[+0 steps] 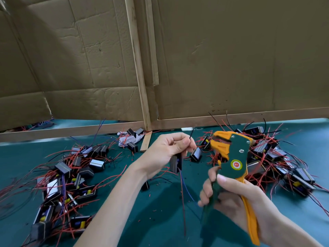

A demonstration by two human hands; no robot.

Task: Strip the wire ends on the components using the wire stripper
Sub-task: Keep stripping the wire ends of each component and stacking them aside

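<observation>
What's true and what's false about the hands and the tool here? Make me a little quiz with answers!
1. The right hand holds the stripper. True.
2. The stripper is blue all over. False: it is green and orange.
3. The left hand pinches a black wire. True.
4. That wire is inside the stripper's mouth. False: its tip is apart from the stripper.
5. Components lie piled on the table. True.
</observation>
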